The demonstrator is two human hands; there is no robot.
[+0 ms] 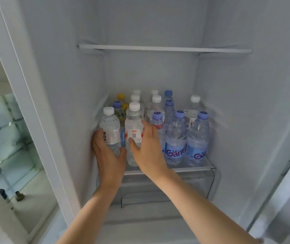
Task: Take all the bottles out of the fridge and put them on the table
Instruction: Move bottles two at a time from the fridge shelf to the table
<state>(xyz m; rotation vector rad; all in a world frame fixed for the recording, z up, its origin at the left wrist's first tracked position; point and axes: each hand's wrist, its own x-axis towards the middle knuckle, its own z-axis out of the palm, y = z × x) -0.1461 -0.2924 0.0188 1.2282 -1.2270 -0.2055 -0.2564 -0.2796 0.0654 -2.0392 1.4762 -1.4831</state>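
Several water bottles stand on the lower fridge shelf (193, 168). My left hand (108, 155) grips the front-left white-capped bottle (110, 127) low on its body. My right hand (148, 150) wraps around the bottle beside it, a clear one with a red-and-white label (134, 124), thumb on the label. To the right stand two blue-labelled bottles with purple caps (176, 138) (197, 140). More white- and purple-capped bottles and a yellow-capped bottle (121, 103) fill the rows behind.
An upper glass shelf (165, 48) hangs bare above the bottles. A clear drawer (184, 187) sits under the bottle shelf. The fridge's left wall stands close to my left hand. The open door's edge (281, 199) is at the right. A glass cabinet (9, 138) shows at the left.
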